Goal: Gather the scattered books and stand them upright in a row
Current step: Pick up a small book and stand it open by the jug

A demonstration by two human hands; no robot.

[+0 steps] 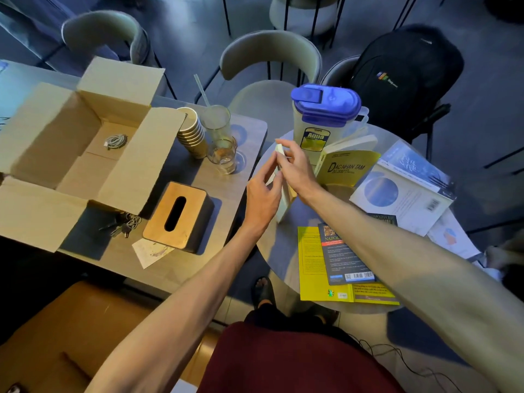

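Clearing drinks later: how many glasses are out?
2: a tall glass with a straw beside the stacked paper cups, and a short glass just in front of it.

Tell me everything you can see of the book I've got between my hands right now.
The pale book is cream-coloured and seen edge-on, so no cover or title shows. It stands on its lower edge on the round table, leaning slightly, left of the upright yellow book. The right hand grips its top, fingers curled round it. The left hand holds its left side lower down. Nothing else visibly touches it.
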